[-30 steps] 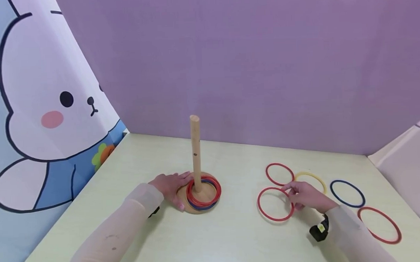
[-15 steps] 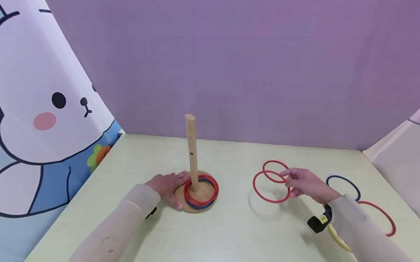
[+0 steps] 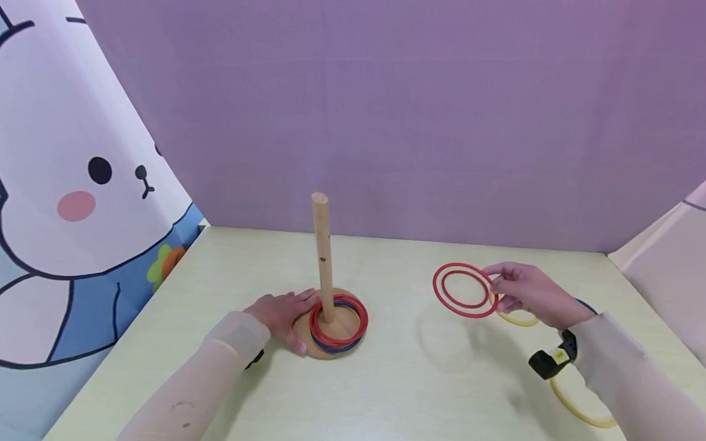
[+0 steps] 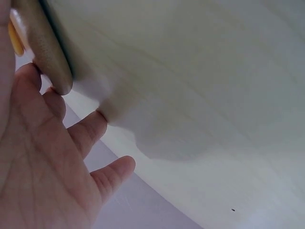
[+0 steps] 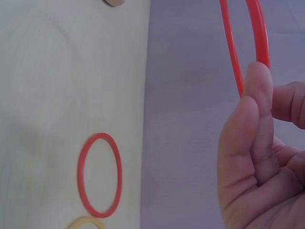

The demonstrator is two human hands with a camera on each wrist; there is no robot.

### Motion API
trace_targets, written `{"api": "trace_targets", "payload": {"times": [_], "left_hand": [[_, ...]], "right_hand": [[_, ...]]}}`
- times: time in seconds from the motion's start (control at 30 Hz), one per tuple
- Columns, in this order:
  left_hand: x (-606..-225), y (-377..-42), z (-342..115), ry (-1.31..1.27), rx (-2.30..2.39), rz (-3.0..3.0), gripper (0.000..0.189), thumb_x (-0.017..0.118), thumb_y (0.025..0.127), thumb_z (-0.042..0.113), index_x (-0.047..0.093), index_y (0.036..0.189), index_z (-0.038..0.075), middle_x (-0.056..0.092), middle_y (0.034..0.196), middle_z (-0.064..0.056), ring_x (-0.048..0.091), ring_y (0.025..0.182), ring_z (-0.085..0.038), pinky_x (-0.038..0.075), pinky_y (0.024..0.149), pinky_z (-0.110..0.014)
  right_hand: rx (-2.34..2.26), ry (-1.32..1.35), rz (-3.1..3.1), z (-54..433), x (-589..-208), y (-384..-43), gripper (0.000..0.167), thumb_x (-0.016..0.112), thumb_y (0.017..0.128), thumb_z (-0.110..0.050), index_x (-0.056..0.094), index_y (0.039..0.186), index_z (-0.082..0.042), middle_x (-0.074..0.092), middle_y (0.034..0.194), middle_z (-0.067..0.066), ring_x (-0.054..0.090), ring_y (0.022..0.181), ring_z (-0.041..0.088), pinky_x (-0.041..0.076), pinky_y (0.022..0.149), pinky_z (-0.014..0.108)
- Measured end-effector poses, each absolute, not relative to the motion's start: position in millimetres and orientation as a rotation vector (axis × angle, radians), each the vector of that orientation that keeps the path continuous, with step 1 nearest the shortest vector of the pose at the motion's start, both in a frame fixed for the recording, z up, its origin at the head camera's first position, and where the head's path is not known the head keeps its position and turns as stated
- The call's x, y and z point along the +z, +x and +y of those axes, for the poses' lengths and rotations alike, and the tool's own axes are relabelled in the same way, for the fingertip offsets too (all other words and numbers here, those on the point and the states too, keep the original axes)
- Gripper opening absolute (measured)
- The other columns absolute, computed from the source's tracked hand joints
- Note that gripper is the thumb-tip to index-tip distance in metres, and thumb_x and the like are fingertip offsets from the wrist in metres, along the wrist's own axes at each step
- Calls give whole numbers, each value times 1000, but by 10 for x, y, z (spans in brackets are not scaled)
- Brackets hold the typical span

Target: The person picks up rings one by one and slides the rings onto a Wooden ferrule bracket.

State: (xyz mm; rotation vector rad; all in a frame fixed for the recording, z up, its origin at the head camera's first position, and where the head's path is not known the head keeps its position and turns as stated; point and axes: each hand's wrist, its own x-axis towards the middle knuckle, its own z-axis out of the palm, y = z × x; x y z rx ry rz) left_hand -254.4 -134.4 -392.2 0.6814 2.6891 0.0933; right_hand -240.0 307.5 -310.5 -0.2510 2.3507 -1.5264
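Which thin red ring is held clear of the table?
The thin red ring pinched in the right hand; another red ring lies flat on the pale table, and stacked red rings encircle the upright wooden post.

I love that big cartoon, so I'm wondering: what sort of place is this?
Probably a play corner, though I can't see the whole room. A wooden post with coloured rings around its foot stands on a pale table, and a big cartoon print shows at the left.
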Motion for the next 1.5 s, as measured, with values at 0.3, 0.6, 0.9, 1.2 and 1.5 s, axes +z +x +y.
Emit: {"api": "trace_targets", "payload": {"times": [0.3, 0.6, 0.9, 1.2, 1.5], "left_hand": [[-3906, -2538, -1330, 695, 100, 2696, 105, 81, 66, 56, 31, 150, 18, 28, 156, -6, 37, 132, -45, 45, 90, -58], [-3910, -2544, -1315, 682, 107, 2691, 104, 81, 67, 54, 31, 150, 18, 27, 156, -6, 36, 133, -44, 43, 92, -59], [-3912, -2547, -1309, 668, 104, 2684, 104, 82, 67, 53, 31, 150, 18, 27, 156, -6, 35, 133, -44, 43, 92, -59], [-3915, -2539, -1302, 643, 114, 2686, 105, 82, 67, 52, 29, 151, 19, 27, 156, -5, 34, 134, -43, 44, 92, -57], [-3911, -2536, -1283, 634, 111, 2684, 103, 82, 67, 51, 31, 151, 21, 27, 156, -3, 35, 135, -41, 43, 92, -58]], "right_hand": [[-1510, -278, 2414, 3138, -2901, -2394, 42, 49, 96, -5, 38, 132, 16, 56, 80, 5, 59, 61, 15, 56, 65, 28], [-1522, -284, 2427, 3132, -2709, -2361, 41, 48, 97, -5, 38, 133, 13, 56, 87, 7, 61, 64, 16, 56, 67, 28], [-1796, -234, 2299, 3110, -2536, -2379, 19, 52, 96, -3, 53, 114, -9, 58, 87, 4, 61, 60, 15, 56, 65, 26], [-1836, -238, 2225, 3074, -2371, -2388, 18, 54, 96, -6, 55, 113, -12, 59, 88, 6, 62, 60, 16, 56, 67, 27], [-2006, -269, 2129, 2965, -2303, -2374, 20, 54, 96, -5, 59, 112, -16, 62, 83, 6, 63, 59, 15, 56, 64, 26]]}}
